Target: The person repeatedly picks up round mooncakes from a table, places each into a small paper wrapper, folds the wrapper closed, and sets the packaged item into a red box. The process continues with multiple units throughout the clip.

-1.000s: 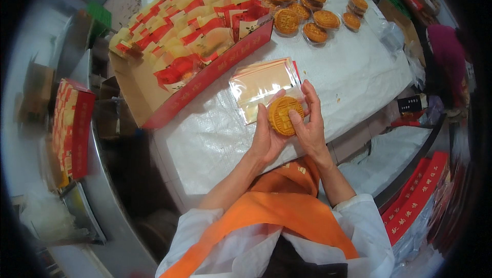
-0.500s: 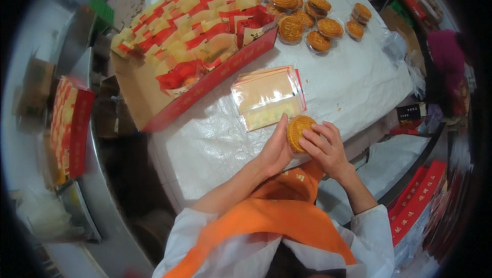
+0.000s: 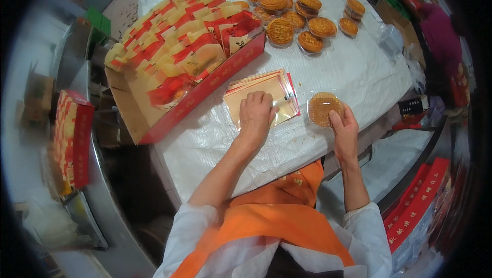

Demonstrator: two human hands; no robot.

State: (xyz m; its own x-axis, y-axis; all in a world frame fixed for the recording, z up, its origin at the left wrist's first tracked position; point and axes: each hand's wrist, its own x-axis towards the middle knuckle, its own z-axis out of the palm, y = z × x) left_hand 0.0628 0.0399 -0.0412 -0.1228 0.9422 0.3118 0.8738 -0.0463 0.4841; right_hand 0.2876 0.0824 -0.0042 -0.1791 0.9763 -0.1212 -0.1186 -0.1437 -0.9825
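My left hand [image 3: 256, 115] lies palm down on a stack of flat gold and red wrapper bags [image 3: 264, 98] on the white-covered table [image 3: 353, 73], fingers spread on the top bag. My right hand [image 3: 344, 127] holds the near edge of a round brown mooncake in a clear plastic tray [image 3: 323, 108], which rests on the table to the right of the stack. Both forearms come up from the lower edge over an orange apron.
A red cardboard box [image 3: 205, 83] full of packed red and yellow bags stands at the left. Several unwrapped mooncakes in trays [image 3: 302, 16] lie at the far side. Another red box [image 3: 74, 145] sits on a metal ledge at the left. A person in purple [image 3: 443, 37] stands at the right.
Both hands held the mooncake together in front of me. Now my left hand has let go and moved onto the bag stack, while my right hand has set the mooncake on the table.
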